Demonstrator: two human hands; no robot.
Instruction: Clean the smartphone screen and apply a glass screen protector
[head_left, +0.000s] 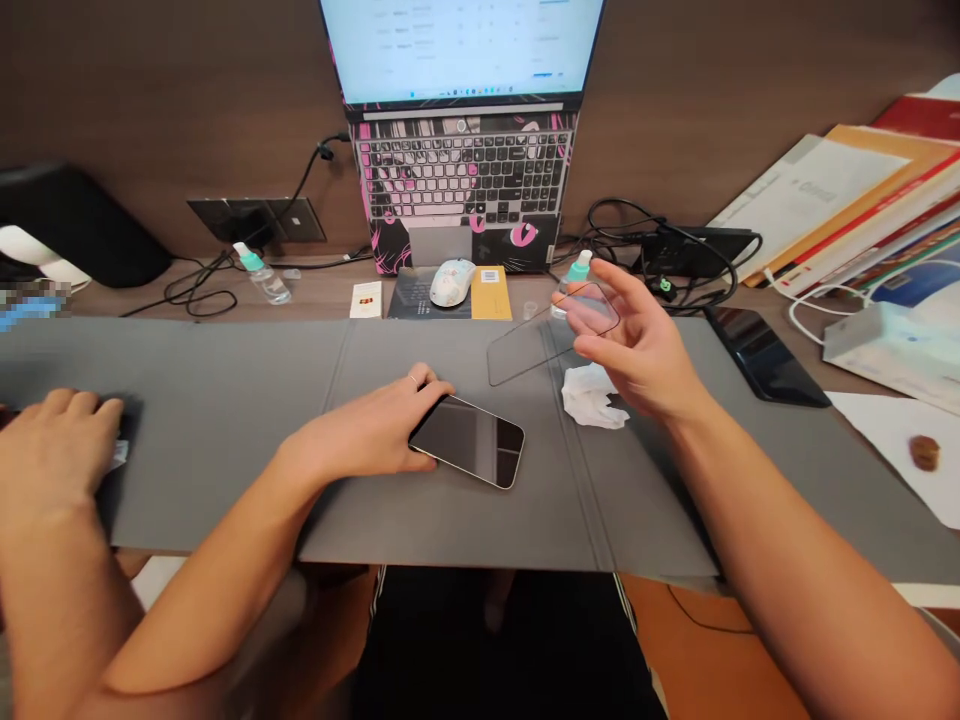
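Note:
My left hand (375,430), a ring on one finger, has its fingers closed on the left end of a smartphone (471,440). The phone lies face up with a dark screen on a grey mat (225,430). My right hand (637,350) is raised above the mat to the right. It pinches one end of a clear glass screen protector (529,345), which is held tilted in the air above and right of the phone. A crumpled white wipe (592,398) lies on the mat just under that hand.
Another person's hand (56,440) rests on the mat's left end. Behind the mat are an open laptop (461,170), a mouse (452,282), two small spray bottles (262,272), small packets and cables. A second dark phone (761,352) and stacked folders (862,200) lie at right.

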